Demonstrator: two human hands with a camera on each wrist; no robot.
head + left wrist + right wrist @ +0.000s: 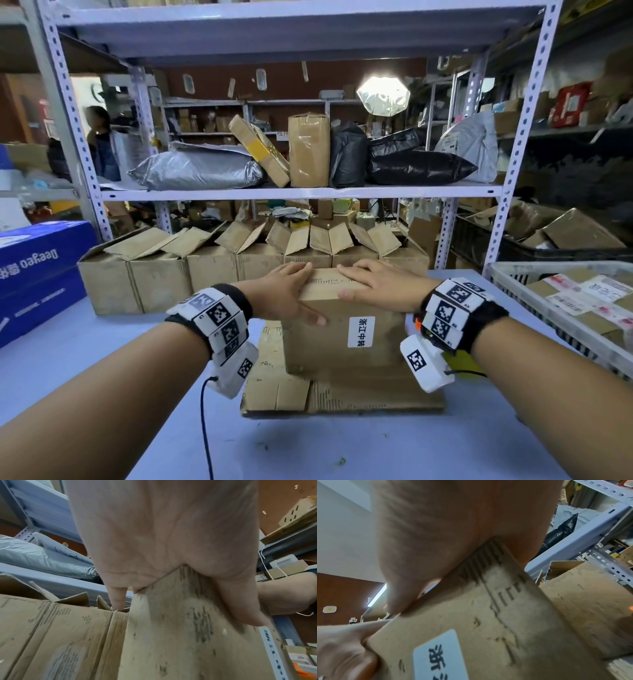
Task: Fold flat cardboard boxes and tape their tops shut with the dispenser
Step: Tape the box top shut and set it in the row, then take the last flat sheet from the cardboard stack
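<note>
A brown cardboard box (pixel 329 346) with a white label (pixel 361 331) stands upright on a stack of flat cardboard (pixel 281 387) on the pale blue table. My left hand (pixel 287 291) lies flat over the top's left part, fingers straight, thumb down the front face. My right hand (pixel 373 281) presses the top's right part the same way. In the left wrist view the palm (pixel 163 534) sits on the box edge (pixel 188 642). The right wrist view shows the right palm (pixel 453 527) on the top edge above the label (pixel 440 655). An orange and yellow object (pixel 469 366) is mostly hidden behind my right wrist.
A row of open-topped cardboard boxes (pixel 154 274) lines the table's far edge below a metal rack (pixel 301 192) loaded with parcels. A blue carton (pixel 41 270) lies at the left. A white basket (pixel 507 274) of parcels stands at the right. A person (pixel 99 137) stands far back left.
</note>
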